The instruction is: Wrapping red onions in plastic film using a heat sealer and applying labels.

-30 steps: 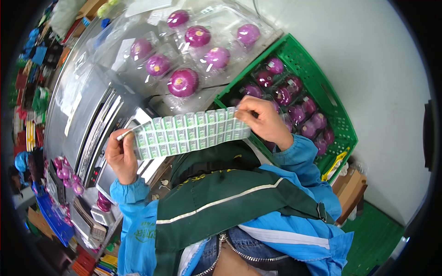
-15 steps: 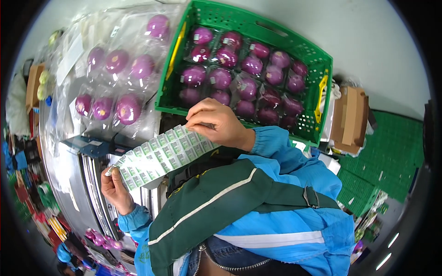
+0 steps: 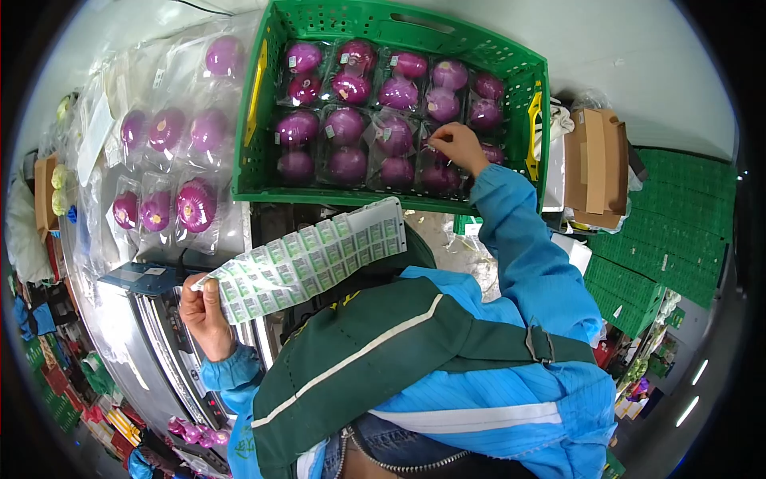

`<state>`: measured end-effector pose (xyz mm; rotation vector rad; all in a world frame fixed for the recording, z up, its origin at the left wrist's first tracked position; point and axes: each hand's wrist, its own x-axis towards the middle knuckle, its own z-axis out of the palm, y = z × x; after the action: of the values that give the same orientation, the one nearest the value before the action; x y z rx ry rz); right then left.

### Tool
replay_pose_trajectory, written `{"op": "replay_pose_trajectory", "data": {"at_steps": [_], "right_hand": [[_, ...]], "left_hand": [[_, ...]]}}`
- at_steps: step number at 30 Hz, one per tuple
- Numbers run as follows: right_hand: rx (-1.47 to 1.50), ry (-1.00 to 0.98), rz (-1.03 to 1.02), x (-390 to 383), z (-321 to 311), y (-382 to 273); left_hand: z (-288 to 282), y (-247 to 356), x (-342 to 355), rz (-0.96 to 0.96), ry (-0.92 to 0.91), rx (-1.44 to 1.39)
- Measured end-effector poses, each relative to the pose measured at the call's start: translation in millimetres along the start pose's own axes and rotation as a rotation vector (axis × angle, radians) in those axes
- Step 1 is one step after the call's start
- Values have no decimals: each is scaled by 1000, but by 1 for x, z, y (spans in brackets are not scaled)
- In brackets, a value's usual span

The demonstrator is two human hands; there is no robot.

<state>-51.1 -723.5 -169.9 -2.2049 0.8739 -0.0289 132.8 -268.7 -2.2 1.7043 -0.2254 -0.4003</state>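
My left hand (image 3: 206, 313) pinches the left end of a long sheet of small green and white stickers (image 3: 307, 258) that stretches up to the right. My right hand (image 3: 456, 146) reaches into a green plastic crate (image 3: 259, 120) and its fingertips press on a clear bag of purple onions (image 3: 437, 164) in the front right of the crate. The crate holds several such bags of purple onions (image 3: 345, 128), each with a small label.
More bagged purple onions (image 3: 169, 191) lie on the metal counter (image 3: 144, 319) left of the crate. A cardboard box (image 3: 597, 166) stands to the right of the crate, with stacked green crates (image 3: 662, 247) beyond it. Shelves with goods run along the left edge.
My right hand let go of the sticker sheet and moved up into the crate onto an onion bag. The sheet now hangs from my left hand alone.
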Motion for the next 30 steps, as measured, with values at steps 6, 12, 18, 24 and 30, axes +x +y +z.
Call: {"op": "replay_pose_trajectory", "data": {"at_steps": [6, 12, 18, 24, 30], "right_hand": [[-298, 129, -93, 12, 20, -4], [92, 159, -66, 1, -1, -50], [478, -633, -216, -57, -41, -182], [511, -550, -404, -82, -32, -183], [988, -296, -107, -86, -62, -159]], "left_hand": [[19, 8, -4, 5, -16, 39], [25, 11, -4, -6, -49, 69], [30, 8, 0, 24, -102, 100], [34, 7, 1, 3, -106, 77], [30, -1, 7, 28, -103, 62]]}}
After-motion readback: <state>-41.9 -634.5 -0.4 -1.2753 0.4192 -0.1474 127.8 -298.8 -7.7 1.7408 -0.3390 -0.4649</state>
